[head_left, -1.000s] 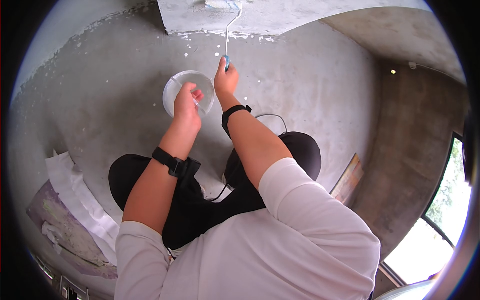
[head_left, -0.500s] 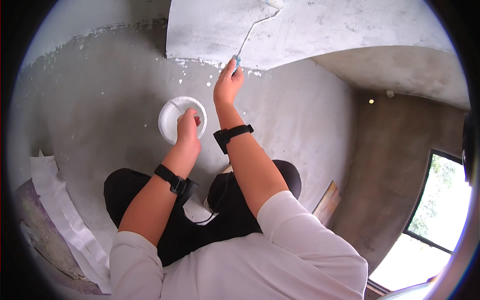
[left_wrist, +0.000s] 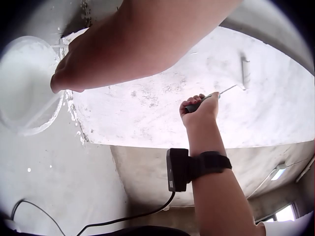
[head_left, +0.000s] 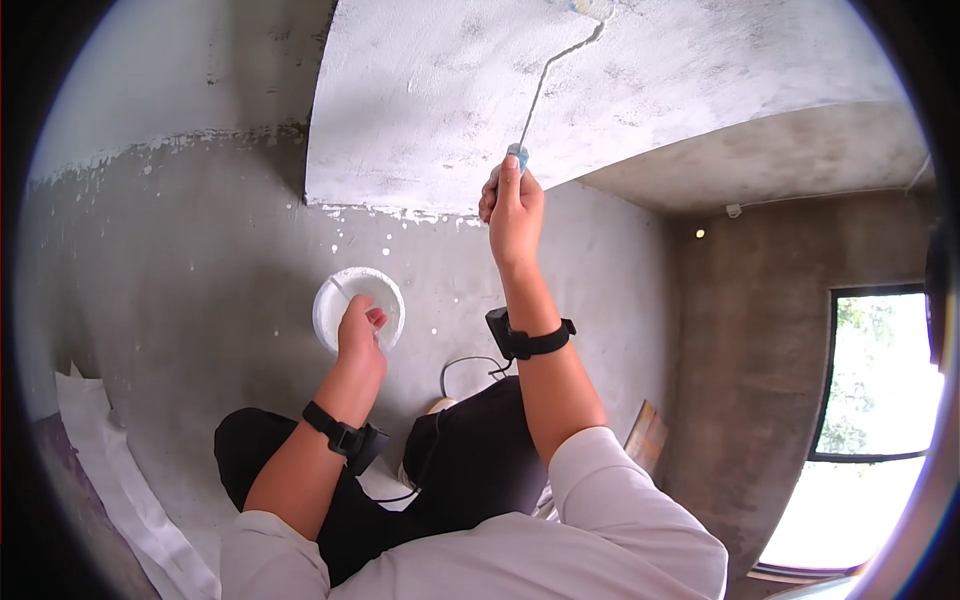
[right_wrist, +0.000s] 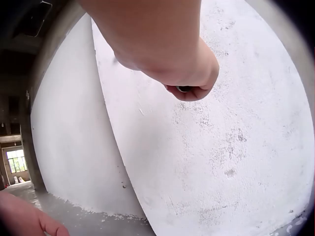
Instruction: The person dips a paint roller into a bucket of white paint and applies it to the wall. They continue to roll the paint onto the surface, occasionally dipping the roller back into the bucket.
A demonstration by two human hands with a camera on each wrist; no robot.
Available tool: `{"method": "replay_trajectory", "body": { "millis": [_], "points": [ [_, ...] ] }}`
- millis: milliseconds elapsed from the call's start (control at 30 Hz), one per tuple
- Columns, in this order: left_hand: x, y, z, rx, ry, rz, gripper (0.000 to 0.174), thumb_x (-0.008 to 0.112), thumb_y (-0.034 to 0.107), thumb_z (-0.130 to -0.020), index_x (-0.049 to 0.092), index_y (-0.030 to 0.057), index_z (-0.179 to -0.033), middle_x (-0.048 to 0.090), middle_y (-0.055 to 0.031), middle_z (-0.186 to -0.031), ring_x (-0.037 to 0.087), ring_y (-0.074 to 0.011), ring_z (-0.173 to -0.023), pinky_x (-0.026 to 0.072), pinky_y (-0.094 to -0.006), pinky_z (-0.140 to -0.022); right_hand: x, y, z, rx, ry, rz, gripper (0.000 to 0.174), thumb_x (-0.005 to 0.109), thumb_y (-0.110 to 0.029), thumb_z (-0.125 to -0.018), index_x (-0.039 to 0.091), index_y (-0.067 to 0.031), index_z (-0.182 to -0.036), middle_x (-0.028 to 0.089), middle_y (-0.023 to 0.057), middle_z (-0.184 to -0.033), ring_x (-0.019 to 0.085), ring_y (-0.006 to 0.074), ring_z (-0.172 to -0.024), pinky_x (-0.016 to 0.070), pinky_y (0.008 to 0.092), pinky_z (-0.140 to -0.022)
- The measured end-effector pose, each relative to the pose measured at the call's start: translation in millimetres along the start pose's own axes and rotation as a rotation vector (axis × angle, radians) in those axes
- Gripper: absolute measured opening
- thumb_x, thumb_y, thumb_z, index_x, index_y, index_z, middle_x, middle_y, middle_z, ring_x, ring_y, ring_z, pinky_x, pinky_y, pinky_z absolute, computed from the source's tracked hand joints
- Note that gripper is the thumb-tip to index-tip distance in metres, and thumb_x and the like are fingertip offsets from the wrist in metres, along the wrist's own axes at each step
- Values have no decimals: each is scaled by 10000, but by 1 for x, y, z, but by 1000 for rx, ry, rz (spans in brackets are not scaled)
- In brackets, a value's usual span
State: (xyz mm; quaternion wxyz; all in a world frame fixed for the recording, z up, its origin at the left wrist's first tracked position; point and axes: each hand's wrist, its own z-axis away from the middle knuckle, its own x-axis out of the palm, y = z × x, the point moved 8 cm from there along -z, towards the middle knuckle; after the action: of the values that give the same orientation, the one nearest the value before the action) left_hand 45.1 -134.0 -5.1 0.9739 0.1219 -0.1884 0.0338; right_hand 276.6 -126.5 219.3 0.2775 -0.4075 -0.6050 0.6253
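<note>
My right hand (head_left: 517,205) grips the blue handle of a paint roller (head_left: 547,78), thumb along the top. The roller's bent wire frame leads up to its head (left_wrist: 246,73), which lies against a white-painted wall (head_left: 430,100) with grey patches. Lower and to the left, my left hand (head_left: 362,325) holds the pale bail handle of a round white bucket (head_left: 398,300). In the left wrist view the handle runs from the fingers across the bucket's mouth (left_wrist: 29,129). The right wrist view shows the dark end of the roller's handle (right_wrist: 184,89) inside the curled fingers.
White paint drips (head_left: 387,250) spot the grey floor along the wall's base. A long white sheet (head_left: 125,480) lies at the left. A black cable (head_left: 465,362) runs from the right wrist strap past my knees. A window (head_left: 870,400) stands at the right.
The view has tilted up, showing more of the painted wall. My right hand has moved up and right with the roller, whose head is higher on the wall. My left hand stays at the bucket.
</note>
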Motion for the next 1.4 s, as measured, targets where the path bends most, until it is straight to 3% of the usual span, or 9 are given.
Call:
{"method": "replay_trajectory", "body": {
  "millis": [67,267,433,867,933,1067,1267,1333,1400],
  "points": [
    [-4,1,-3,-19,-3,6,346,660,290,-818,553,115,-1097,543,-37,-1023,543,-174,-994,326,-323,-1019,-9,3,-9,-48,-11,39,434,469,-353,-1057,440,-79,-722,417,-30,-588,364,52,-514,294,240,-463],
    [-7,18,13,29,19,43,322,671,283,-807,579,108,-1061,550,-28,-993,534,-154,-953,360,-292,-932,-44,19,-22,-233,25,204,417,478,-329,-1055,470,-65,-732,443,-21,-584,356,58,-515,270,243,-461],
    [-10,21,10,56,20,63,303,675,270,-809,578,106,-1044,547,-26,-979,530,-155,-949,362,-287,-928,-20,0,-10,-469,-48,629,315,635,-225,-945,531,7,-760,431,121,-537,377,193,-468,352,332,-471],
    [-13,23,0,42,44,53,318,673,270,-808,589,119,-1075,562,-18,-974,541,-147,-937,355,-283,-921,-23,19,-22,-375,38,691,416,625,-278,-968,483,10,-705,430,137,-525,311,224,-484,347,352,-475],
    [-9,22,-4,44,-9,39,363,664,296,-805,546,112,-1094,522,-54,-1082,533,-189,-1029,332,-317,-1017,-25,23,-23,-370,46,691,415,624,-281,-968,481,11,-709,431,139,-528,311,227,-487,350,355,-478],
    [-7,20,-6,33,-7,51,353,666,292,-803,547,114,-1084,528,-52,-1066,536,-191,-1023,336,-316,-1015,-29,35,-26,-342,54,708,409,621,-286,-968,486,14,-725,451,159,-544,336,270,-486,362,368,-487],
    [-8,15,-14,19,17,48,321,666,281,-809,554,117,-1061,545,-47,-1031,550,-191,-988,346,-313,-1001,-33,50,-28,-295,42,730,385,621,-275,-962,512,21,-741,488,194,-572,391,346,-498,383,388,-500],
    [-9,14,-14,11,61,52,305,674,276,-801,595,129,-1057,567,-10,-957,545,-138,-893,363,-267,-877,-35,53,-29,-303,41,740,378,623,-269,-959,515,21,-742,489,193,-573,391,346,-500,386,387,-502],
    [-9,15,-13,14,66,47,302,674,275,-801,595,128,-1053,563,-9,-954,541,-137,-893,363,-267,-881,-38,57,-29,-312,41,750,371,625,-262,-957,518,22,-742,491,192,-574,391,346,-502,389,386,-504]
  ]
}}
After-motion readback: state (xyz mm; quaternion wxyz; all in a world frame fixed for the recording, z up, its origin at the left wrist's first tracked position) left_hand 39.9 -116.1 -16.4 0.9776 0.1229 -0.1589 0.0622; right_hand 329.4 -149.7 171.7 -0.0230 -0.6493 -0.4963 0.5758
